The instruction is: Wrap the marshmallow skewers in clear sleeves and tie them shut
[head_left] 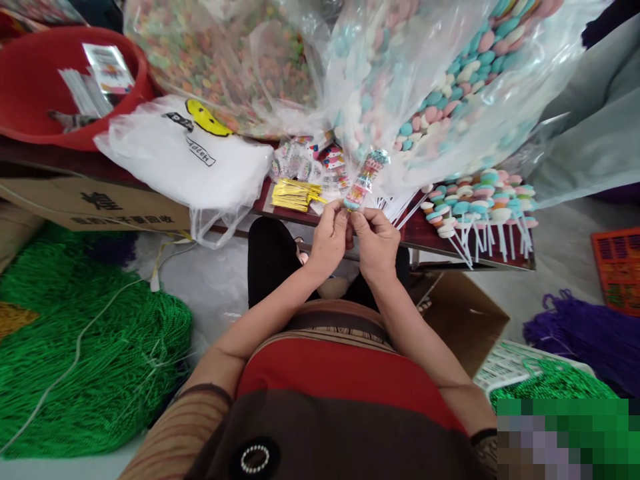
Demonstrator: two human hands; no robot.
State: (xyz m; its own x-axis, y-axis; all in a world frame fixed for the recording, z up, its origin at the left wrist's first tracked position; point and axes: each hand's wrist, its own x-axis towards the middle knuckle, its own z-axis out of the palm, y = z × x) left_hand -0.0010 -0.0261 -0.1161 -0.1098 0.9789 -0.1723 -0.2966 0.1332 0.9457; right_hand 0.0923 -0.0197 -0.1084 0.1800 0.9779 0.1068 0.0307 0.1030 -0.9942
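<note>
Both hands meet at the near edge of the dark red table, pinching the lower end of a small clear printed bag of candy (367,179). My left hand (331,233) is closed at its left side, and my right hand (376,241) is closed at its right. A bit of yellow shows between the fingertips, too small to make out fully. Just left lies a bundle of gold twist ties (296,195), with several printed candy wrappers (313,160) behind it. White sticks (397,207) lie to the right, beside a pile of pastel candy skewers (483,200).
Large clear bags of orange-green candy (225,60) and pastel candy (450,87) stand behind. A white smiley bag (200,160) and red basin (30,87) are at left. Green bead strands (100,347) lie on the floor; an open cardboard box (463,313) stands below right.
</note>
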